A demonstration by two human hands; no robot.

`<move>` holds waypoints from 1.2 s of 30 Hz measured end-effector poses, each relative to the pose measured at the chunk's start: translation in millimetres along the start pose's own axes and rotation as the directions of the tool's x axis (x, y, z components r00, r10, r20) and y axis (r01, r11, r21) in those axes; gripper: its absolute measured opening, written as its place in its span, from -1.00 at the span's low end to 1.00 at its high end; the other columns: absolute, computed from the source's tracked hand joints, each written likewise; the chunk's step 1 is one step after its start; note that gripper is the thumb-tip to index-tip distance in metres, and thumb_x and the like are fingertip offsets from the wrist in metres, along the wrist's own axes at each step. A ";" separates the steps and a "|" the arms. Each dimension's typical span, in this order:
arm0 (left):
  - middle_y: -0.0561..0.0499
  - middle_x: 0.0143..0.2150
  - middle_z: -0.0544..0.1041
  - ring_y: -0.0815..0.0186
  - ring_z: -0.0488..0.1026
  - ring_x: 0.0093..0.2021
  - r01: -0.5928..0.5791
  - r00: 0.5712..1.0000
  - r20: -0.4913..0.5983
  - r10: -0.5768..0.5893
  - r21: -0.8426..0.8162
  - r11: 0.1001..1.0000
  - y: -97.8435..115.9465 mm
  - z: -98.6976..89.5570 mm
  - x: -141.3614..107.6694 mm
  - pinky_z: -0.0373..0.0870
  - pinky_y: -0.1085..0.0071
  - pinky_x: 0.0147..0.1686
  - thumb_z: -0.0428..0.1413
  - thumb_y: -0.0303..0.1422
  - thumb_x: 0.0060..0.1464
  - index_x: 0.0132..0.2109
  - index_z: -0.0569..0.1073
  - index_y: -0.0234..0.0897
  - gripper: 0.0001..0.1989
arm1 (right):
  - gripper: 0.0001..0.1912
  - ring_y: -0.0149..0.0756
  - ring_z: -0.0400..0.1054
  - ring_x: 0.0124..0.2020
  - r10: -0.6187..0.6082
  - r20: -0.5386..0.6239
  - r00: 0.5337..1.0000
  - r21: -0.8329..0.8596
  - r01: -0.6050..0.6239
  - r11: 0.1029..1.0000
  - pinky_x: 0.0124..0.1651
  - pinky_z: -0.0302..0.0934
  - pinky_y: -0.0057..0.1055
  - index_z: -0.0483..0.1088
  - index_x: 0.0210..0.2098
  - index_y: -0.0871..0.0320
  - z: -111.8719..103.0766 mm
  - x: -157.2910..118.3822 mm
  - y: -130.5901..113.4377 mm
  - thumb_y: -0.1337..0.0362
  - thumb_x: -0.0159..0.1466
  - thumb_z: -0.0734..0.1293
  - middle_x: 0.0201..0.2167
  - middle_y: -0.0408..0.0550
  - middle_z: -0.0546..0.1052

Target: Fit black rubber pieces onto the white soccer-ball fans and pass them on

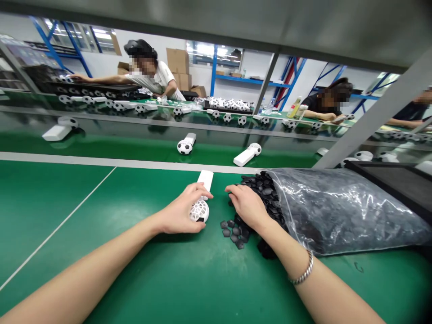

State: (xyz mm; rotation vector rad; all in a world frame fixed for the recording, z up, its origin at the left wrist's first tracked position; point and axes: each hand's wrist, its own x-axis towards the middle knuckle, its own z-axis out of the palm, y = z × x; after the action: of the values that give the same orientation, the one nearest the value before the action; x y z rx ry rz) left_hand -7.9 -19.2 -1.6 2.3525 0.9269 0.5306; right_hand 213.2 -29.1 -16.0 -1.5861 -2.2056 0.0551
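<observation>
A white handheld fan (204, 208) with a football-shaped head lies on the green bench, its flat handle pointing away from me. The head has an openwork white grille with a black patch near its lower edge. My left hand (184, 209) curves around the head from the left, thumb at the near side and fingers at the far side. To the right, my right hand (248, 204) is palm down at the edge of a heap of small black pentagon pieces (236, 231). Its fingers are bent and close together; whatever is under the fingertips is hidden.
A clear plastic bag (340, 211) spills black pieces at the right, with a black tray (398, 180) behind it. Football fans (185, 146) lie on the green belt (135, 144) beyond a pale rail. A slanted metal post (367, 112) stands right. Several co-workers sit opposite.
</observation>
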 end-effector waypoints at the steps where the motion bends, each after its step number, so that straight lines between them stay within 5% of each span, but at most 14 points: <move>1: -0.06 0.05 0.12 0.09 0.01 0.17 0.043 0.999 -0.034 -0.043 0.017 0.999 -4.3 -2.1 0.5 0.03 0.17 0.15 0.18 -0.39 -0.29 -0.01 0.22 -0.17 -0.40 | -0.79 -0.32 0.30 -0.28 0.011 -0.025 1.000 0.086 -0.009 0.996 -0.20 0.18 -0.40 0.37 -0.22 0.10 -2.2 -0.8 -1.3 0.38 0.25 0.14 -0.34 -0.08 0.43; 6: -0.02 -0.11 0.17 0.14 0.23 -0.03 0.234 0.969 -0.070 -0.236 -0.042 0.971 -19.9 -13.8 2.2 0.19 0.14 0.03 0.23 -0.17 -0.33 -0.09 0.25 -0.21 -0.41 | -0.82 -0.40 0.33 -0.34 0.013 -0.021 1.000 0.424 -0.003 0.906 -0.23 0.22 -0.47 0.39 -0.22 0.12 -8.1 -5.8 -15.0 0.37 0.19 0.23 -0.36 -0.12 0.44; 12: 0.02 -0.08 0.23 0.21 0.27 -0.04 0.138 0.990 0.059 -0.132 -0.111 0.984 -12.4 -20.8 1.2 0.22 0.28 0.00 0.16 -0.34 -0.24 -0.03 0.27 -0.18 -0.47 | -0.85 -0.35 0.32 -0.25 -0.067 -0.092 0.993 0.434 0.101 0.895 -0.14 0.20 -0.40 0.45 -0.30 0.08 -10.0 -9.2 -26.3 0.35 0.18 0.25 -0.32 -0.09 0.43; 19: 0.01 -0.03 0.23 0.23 0.28 -0.04 0.128 0.988 0.107 -0.113 -0.157 0.979 -9.0 -21.8 -0.8 0.25 0.33 -0.02 0.12 -0.41 -0.21 0.03 0.24 -0.18 -0.44 | -0.88 -0.37 0.36 -0.31 -0.104 0.018 0.994 0.502 0.081 0.861 -0.21 0.21 -0.44 0.41 -0.30 0.10 -8.8 -6.3 -31.2 0.33 0.19 0.24 -0.35 -0.14 0.50; 26: 0.00 -0.08 0.23 0.23 0.26 -0.04 0.148 0.989 0.009 -0.148 -0.177 0.973 -2.8 -10.7 0.5 0.23 0.30 -0.01 0.21 -0.27 -0.23 -0.01 0.27 -0.21 -0.44 | -0.87 -0.38 0.34 -0.31 -0.264 0.053 0.963 0.426 0.217 0.878 -0.20 0.19 -0.46 0.43 -0.33 0.12 -7.8 6.3 -36.0 0.39 0.19 0.25 -0.36 -0.12 0.48; 36: 0.01 -0.17 0.26 0.25 0.29 -0.14 0.153 0.968 -0.172 -0.184 -0.180 0.972 -2.9 3.0 2.3 0.27 0.31 -0.10 0.15 -0.33 -0.18 -0.12 0.32 -0.25 -0.61 | -0.95 -0.39 0.33 -0.40 -0.182 0.053 0.982 0.576 0.118 0.809 -0.28 0.18 -0.47 0.37 -0.45 0.13 4.5 16.0 -38.0 0.36 0.14 0.29 -0.47 -0.18 0.46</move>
State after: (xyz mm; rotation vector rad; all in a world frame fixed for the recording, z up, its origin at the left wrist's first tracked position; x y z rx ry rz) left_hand -6.1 -16.8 -5.4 2.0788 1.1129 0.7394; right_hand 173.4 -26.8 -4.7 -1.0857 -2.1021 0.7054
